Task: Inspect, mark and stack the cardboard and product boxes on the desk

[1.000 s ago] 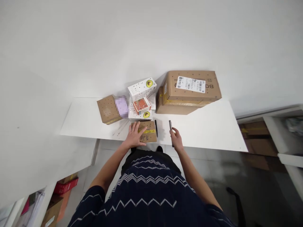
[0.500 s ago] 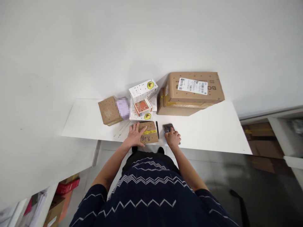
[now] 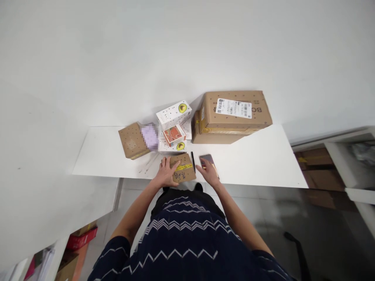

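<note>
Already, box (image 3: 186, 176) sits taped and inked, seemingly unopened; left hand (image 3: 167, 173) grips it; right hand (image 3: 209, 174), loosely open, is over phone (image 3: 209, 157) at box's three o'clock.

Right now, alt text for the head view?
A person's left hand rests on a small brown box on a white table; the right hand is over a phone, with a black pen between. White avocado-print boxes and a large labelled carton sit behind.

The left hand (image 3: 166, 174) holds a small cardboard box (image 3: 186, 174). Toward its three o'clock, the right hand (image 3: 209, 174) spreads over a smartphone (image 3: 208, 157).
</note>
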Tool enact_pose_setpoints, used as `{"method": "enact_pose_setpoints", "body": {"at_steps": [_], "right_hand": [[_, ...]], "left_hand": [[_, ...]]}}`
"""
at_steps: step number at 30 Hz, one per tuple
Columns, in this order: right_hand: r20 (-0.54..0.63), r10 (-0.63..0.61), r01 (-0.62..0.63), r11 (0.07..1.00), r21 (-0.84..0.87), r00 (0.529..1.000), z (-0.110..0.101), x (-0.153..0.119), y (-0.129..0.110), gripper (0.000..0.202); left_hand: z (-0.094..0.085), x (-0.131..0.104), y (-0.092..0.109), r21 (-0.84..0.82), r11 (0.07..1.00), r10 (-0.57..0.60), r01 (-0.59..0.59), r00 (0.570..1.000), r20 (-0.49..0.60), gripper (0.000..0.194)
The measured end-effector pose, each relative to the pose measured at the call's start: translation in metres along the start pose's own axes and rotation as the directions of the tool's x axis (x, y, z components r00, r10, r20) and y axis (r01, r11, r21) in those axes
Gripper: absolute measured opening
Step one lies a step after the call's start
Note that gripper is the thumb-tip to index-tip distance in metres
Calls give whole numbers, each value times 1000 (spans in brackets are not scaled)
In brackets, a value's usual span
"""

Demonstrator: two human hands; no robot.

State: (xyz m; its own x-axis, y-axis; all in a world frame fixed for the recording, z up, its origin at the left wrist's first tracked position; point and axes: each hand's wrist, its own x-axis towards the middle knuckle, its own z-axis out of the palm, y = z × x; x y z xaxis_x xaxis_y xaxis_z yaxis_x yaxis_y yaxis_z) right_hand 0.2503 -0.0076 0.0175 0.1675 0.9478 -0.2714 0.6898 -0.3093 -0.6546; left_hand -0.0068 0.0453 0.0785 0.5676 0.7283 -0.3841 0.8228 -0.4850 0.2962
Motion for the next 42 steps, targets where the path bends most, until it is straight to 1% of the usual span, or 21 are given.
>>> {"method": "enact_pose_setpoints", "body": {"at_steps": [1,2,3,4,6,8,11,15,17,19,24,27,29,30,31,33,35,37,39,42], "right_hand": [[31,-134,134,991,-16,991,-4,-5,-9,70],[71,-251,256,965,-65,965,-8,-9,-20,79],[129,-335,351,926,-136,933,-11,-13,-30,89],[194,-383,419,883,-211,903,-13,-17,-40,99],[308,-407,499,800,-334,860,-16,-22,-58,114],[372,-405,539,737,-406,835,-20,-24,-71,122],[407,-407,567,689,-451,818,-29,-29,-81,129],[389,-450,593,667,-452,803,-48,-43,-85,134],[374,-466,596,669,-444,802,-57,-51,-85,135],[372,-455,584,688,-430,809,-64,-58,-84,133],[350,-403,523,755,-396,846,-74,-67,-76,122],[296,-372,470,778,-417,880,-82,-74,-64,117],[221,-340,405,798,-447,914,-91,-79,-51,115],[165,-313,354,813,-462,935,-97,-80,-42,114],[95,-274,285,832,-476,957,-105,-81,-32,114],[-67,-164,110,861,-496,984,-121,-81,-9,112],[-218,-43,-74,862,-502,975,-135,-77,15,111],[-316,58,-216,842,-494,947,-144,-70,37,109],[-358,134,-304,825,-477,924,-146,-61,54,108],[-372,211,-368,825,-428,904,-141,-46,74,108]], "left_hand": [[-1,-1,1,7,1000,10,-10,1000,2,124],[-1,-2,2,19,1000,23,-23,1000,1,124],[-2,-4,3,33,999,40,-40,999,-3,124],[-4,-5,4,47,997,60,-59,998,-7,124],[-8,-8,7,69,993,94,-94,995,-9,125],[-15,-10,10,84,990,113,-112,994,-4,125],[-28,-15,15,107,984,146,-145,989,-1,123],[-45,-21,26,121,961,255,-250,966,-29,119],[-50,-21,32,120,942,318,-312,947,-34,117],[-52,-18,39,120,924,369,-364,929,-22,115],[-55,-2,55,136,882,453,-452,891,25,113],[-55,10,68,144,836,532,-530,846,31,111],[-54,18,77,141,802,585,-580,811,8,108],[-53,22,82,132,798,595,-588,804,-20,105],[-52,26,86,118,807,587,-578,808,-60,101],[-49,34,92,71,853,522,-517,839,-155,93],[-46,42,93,3,895,433,-447,866,-249,82],[-44,49,89,-68,911,364,-406,871,-331,70],[-45,55,82,-127,908,321,-399,858,-402,61],[-52,66,74,-194,888,283,-417,828,-485,53]]}}
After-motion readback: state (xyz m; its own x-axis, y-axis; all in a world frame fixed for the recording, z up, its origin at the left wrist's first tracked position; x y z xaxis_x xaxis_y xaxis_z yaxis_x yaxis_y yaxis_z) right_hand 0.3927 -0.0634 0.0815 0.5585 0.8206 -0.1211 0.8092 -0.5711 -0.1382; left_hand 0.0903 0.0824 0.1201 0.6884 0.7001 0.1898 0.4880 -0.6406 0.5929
